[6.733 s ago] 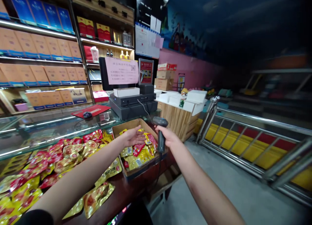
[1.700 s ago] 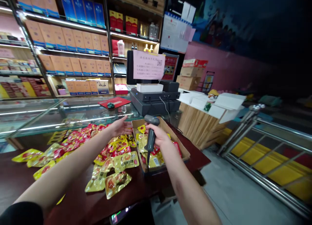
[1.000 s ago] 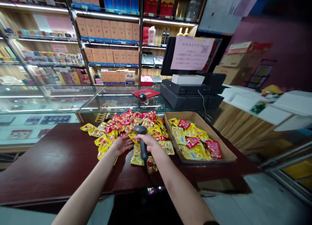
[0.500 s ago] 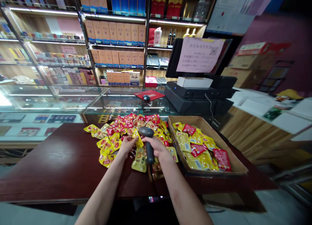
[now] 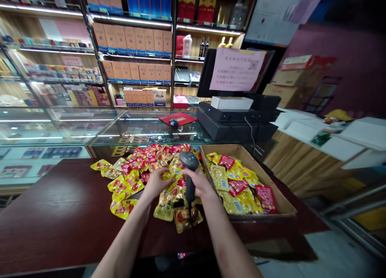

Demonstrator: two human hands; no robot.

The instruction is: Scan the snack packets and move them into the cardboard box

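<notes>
My right hand (image 5: 200,184) is closed around the handle of a dark grey barcode scanner (image 5: 189,185), held upright with its head on top. Just left of the scanner, my left hand (image 5: 157,183) pinches a yellow snack packet (image 5: 173,176) between thumb and fingers. Beneath and behind both hands spreads a heap of red, yellow and gold snack packets (image 5: 132,181) on the dark wooden table (image 5: 60,205). A gold packet (image 5: 165,206) lies below my left hand. Right of my right hand stands a shallow cardboard box (image 5: 282,203) holding several red and yellow packets.
A glass display counter (image 5: 141,127) runs behind the table, with a mouse (image 5: 173,122) on a red mat (image 5: 183,118). A black cash register monitor (image 5: 206,75) bears a pink paper sign. Lit shelves of boxes (image 5: 132,39) line the back wall. White cartons (image 5: 340,151) sit at right.
The scanner has shifted slightly right relative to the packet. The yellow packet has turned from upright to a more sideways tilt in my left hand. The whole view has moved a little.
</notes>
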